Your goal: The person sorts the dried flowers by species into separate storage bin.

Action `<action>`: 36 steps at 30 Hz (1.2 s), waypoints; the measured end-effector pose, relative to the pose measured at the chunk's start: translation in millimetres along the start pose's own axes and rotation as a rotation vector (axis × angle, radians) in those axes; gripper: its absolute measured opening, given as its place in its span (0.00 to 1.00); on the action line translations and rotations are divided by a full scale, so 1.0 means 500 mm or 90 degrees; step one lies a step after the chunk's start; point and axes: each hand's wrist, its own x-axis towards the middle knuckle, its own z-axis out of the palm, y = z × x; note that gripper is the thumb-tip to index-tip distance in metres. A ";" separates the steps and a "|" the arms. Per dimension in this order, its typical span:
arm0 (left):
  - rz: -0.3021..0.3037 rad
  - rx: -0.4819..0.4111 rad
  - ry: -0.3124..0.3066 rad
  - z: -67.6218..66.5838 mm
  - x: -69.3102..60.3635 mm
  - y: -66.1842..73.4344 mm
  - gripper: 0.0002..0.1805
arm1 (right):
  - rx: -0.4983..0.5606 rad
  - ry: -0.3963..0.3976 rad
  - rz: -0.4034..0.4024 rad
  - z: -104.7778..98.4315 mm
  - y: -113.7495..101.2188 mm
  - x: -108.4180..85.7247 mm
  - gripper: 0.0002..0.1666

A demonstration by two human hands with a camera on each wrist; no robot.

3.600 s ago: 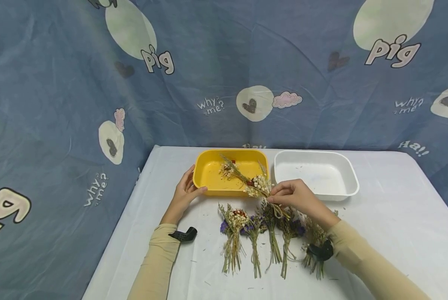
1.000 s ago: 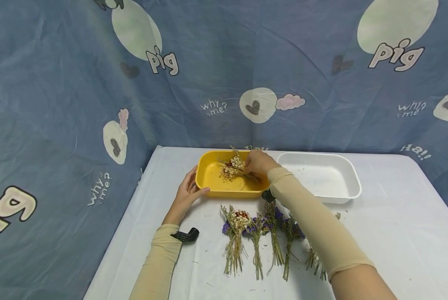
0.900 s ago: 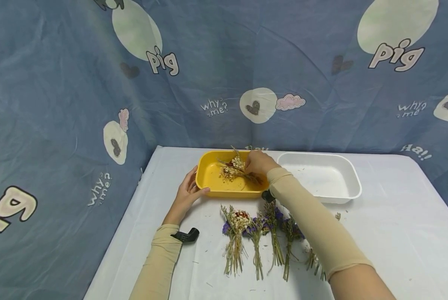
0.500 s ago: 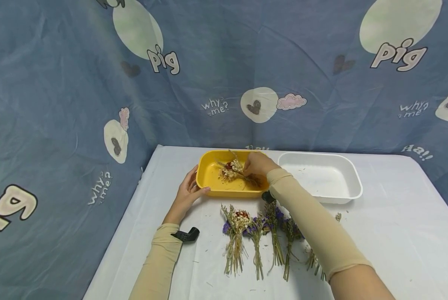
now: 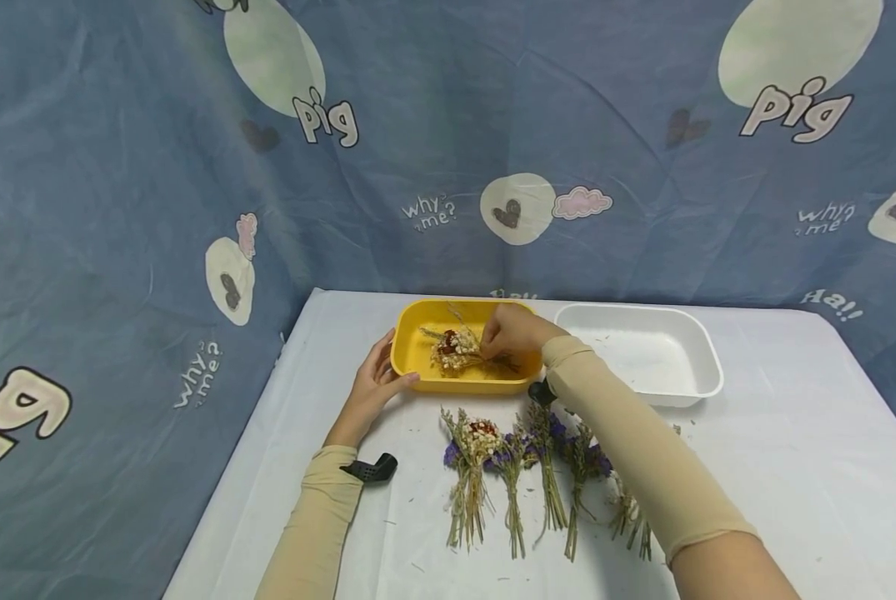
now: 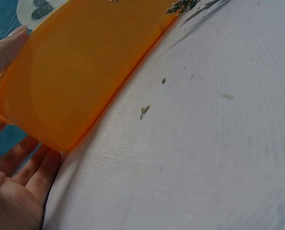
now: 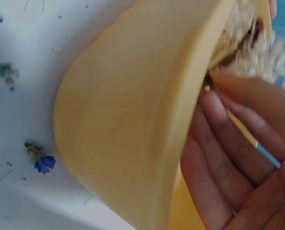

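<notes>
The yellow plastic tray stands toward the back of the table. My left hand holds its left end, thumb along the front wall and fingers round the side; the left wrist view shows fingertips against the tray's corner. Inside the tray lie dried flower bunches with cream and dark red heads pointing left. My right hand reaches over the tray's right part and pinches a bunch by its stems. In the right wrist view, thumb and fingertips meet just below the cream flower heads; the rim hides part of the stems.
A white tray stands just right of the yellow one. In front, several dried bunches with purple, cream and red heads lie in a row, partly under my right forearm. Plant bits dot the white cloth. A blue printed curtain hangs behind.
My right hand has carried a bunch from above the front row into the yellow tray. During the last half second the flower heads shifted slightly left and down. The left hand stays put.
</notes>
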 end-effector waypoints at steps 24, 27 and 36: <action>0.014 0.014 0.017 -0.007 0.017 -0.039 0.51 | -0.027 0.018 -0.020 0.011 -0.036 -0.020 0.07; 0.009 0.019 0.019 -0.007 0.017 -0.040 0.51 | -0.024 0.057 -0.016 0.014 -0.046 -0.035 0.07; 0.012 0.013 0.017 -0.009 0.017 -0.040 0.51 | 0.039 0.140 0.023 0.031 -0.065 -0.095 0.09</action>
